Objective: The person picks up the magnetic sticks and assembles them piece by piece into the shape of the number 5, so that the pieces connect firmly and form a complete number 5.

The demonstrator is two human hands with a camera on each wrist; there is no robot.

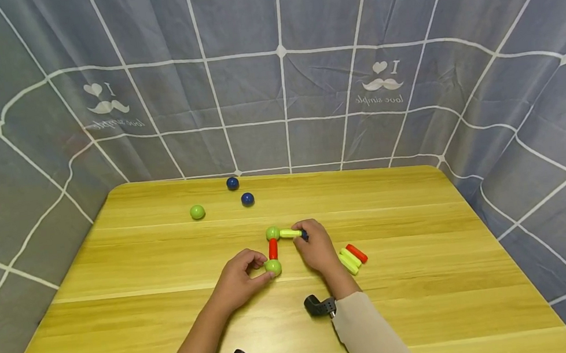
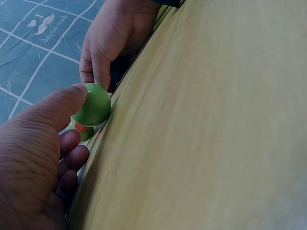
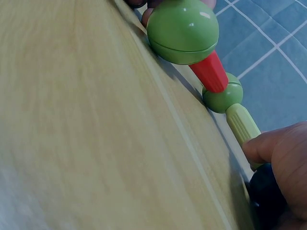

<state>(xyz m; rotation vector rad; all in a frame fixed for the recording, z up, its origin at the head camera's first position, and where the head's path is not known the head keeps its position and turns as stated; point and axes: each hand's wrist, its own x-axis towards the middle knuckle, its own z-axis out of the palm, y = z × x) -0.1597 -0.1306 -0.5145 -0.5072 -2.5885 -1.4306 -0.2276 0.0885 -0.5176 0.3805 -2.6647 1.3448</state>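
Note:
My left hand [image 1: 242,279] pinches the near green ball [image 1: 273,268] between thumb and fingers. A red rod [image 1: 272,249] runs from that ball to a second green ball [image 1: 272,233]. From there a yellow-green rod [image 3: 242,125] points right, ending at a dark blue ball [image 3: 265,191]. My right hand [image 1: 316,248] grips this rod near its blue end, a fingertip on the rod, and partly covers the blue ball. All these pieces form an L on the wooden table [image 1: 174,323].
Two dark blue balls [image 1: 247,199] and a green ball [image 1: 197,212] sit farther back, left of centre. Right of my right hand lie a loose red rod [image 1: 357,253] and two yellow-green rods [image 1: 349,262]. A grey checked curtain [image 1: 247,93] surrounds the table's back and sides.

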